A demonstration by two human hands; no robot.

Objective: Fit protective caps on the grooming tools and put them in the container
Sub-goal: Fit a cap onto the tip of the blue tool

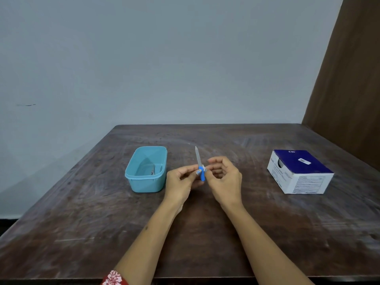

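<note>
**Both hands hold a blue-handled file above the table centre**

A dark brown wooden table (205, 233) with a worn, scratched top fills the lower half of the frame, set against a pale grey-blue wall (144, 58); a brown panel (353, 79) runs down the upper right corner.

At the right of the frame sits a white cardboard box with a dark blue top (299, 171), a small white label on its lid, printed text on its near side too blurred to read. It lies well apart from the hands.

Left of centre stands a light blue rectangular plastic container (146, 169), open at the top. Inside it, against the right wall, lies at least 1 small metal grooming tool (154, 169) — too small to tell more.

2 bare forearms come up from the bottom edge, a red-and-white patterned sleeve (114, 278) showing at the bottom by the left arm. The left hand (182, 179) and the right hand (223, 177) meet at the centre, just right of the container. Both have curled fingers — each pinches the slim metal nail file with a blue plastic handle (200, 168) at its handle. The file stands nearly upright, grey blade pointing to the top of the frame and tilted slightly left, bare along its visible length. Whether a cap sits between the fingers cannot be told.
</note>
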